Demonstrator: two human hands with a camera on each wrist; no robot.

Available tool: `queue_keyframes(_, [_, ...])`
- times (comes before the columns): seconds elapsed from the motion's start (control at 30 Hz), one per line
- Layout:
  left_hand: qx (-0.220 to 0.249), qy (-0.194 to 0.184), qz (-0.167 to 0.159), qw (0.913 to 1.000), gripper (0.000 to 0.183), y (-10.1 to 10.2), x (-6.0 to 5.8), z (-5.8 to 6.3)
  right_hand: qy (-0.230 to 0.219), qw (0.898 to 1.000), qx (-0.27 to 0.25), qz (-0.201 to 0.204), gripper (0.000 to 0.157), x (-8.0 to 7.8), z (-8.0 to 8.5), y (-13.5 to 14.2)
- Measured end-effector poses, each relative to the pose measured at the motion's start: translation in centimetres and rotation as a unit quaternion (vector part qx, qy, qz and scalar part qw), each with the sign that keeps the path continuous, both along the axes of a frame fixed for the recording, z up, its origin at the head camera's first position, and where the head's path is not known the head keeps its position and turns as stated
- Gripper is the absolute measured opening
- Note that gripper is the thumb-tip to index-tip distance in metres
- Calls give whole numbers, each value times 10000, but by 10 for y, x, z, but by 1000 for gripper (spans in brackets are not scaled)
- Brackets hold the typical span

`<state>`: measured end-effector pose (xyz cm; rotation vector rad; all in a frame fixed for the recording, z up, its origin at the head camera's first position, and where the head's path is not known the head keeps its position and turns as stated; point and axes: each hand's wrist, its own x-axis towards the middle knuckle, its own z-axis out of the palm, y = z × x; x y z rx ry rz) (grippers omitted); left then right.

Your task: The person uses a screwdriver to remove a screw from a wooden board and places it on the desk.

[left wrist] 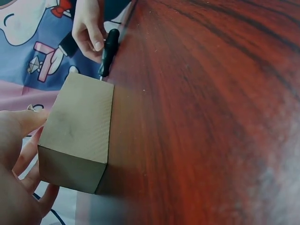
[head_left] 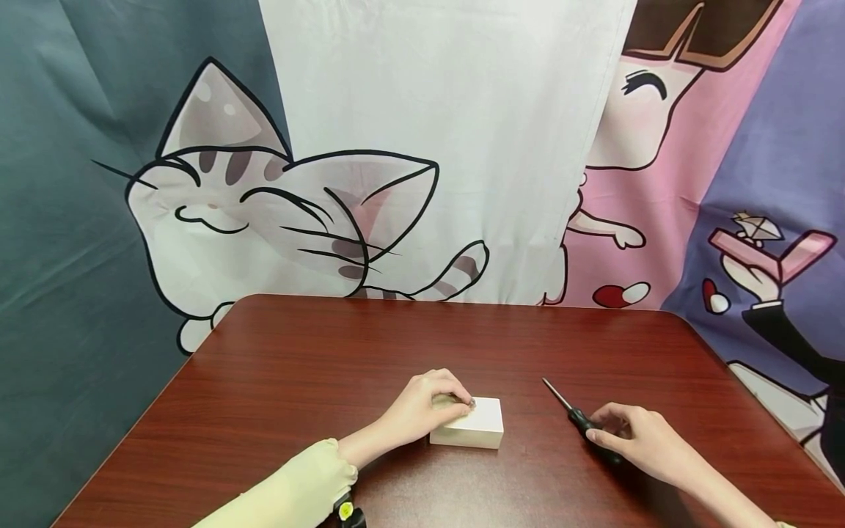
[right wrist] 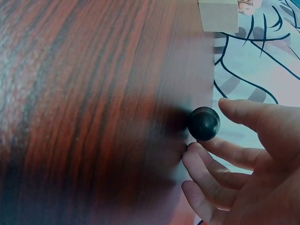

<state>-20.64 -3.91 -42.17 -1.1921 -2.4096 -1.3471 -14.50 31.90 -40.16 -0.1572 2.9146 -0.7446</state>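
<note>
Thumb and index finger of my left hand (head_left: pixel 429 402) pinch a small silvery metal piece (head_left: pixel 472 403) at the top of a pale rectangular block (head_left: pixel 477 433). In the left wrist view the metal piece (left wrist: pixel 33 108) shows at the fingertips, beside the block (left wrist: pixel 77 119); the other fingers spread behind the block. A black-handled screwdriver (head_left: pixel 581 422) lies to the right on the table, its shaft pointing away and left. My right hand (head_left: pixel 637 436) is at its handle, fingers loosely bent. In the right wrist view a gap shows between the thumb and the handle end (right wrist: pixel 204 124).
Everything stands on a dark red wood-grain table (head_left: pixel 317 352) with rounded far corners. Behind it hangs a cloth backdrop (head_left: pixel 502 132) printed with a cartoon cat and figures. A black strap device (head_left: pixel 350 512) sits under my left sleeve (head_left: pixel 290 488).
</note>
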Motion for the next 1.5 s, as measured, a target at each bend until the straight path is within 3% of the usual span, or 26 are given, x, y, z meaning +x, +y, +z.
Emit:
queue_keyframes(0.27, [-310, 1, 180, 9994, 6, -3, -1, 8, -14, 10000, 57, 1, 30, -1, 0, 0])
queue_keyframes(0.47, [-528, -206, 302, 9979, 5, -5, -1, 12, -56, 10000, 59, -12, 30, -1, 0, 0])
queue_keyframes(0.77, [-395, -583, 480, 9964, 6, -9, 0, 12, -6, 10000, 10, -22, 31, -1, 0, -2])
queue_keyframes(1.13, [-52, -256, 786, 9966, 6, -28, 0, 14, 14, 10000, -74, 4, 31, 1, 0, -2])
queue_keyframes(1.5, [-17, -257, 1065, 9940, 10, -59, 0, 13, -68, 10000, -13, -2, 30, 0, 0, -1])
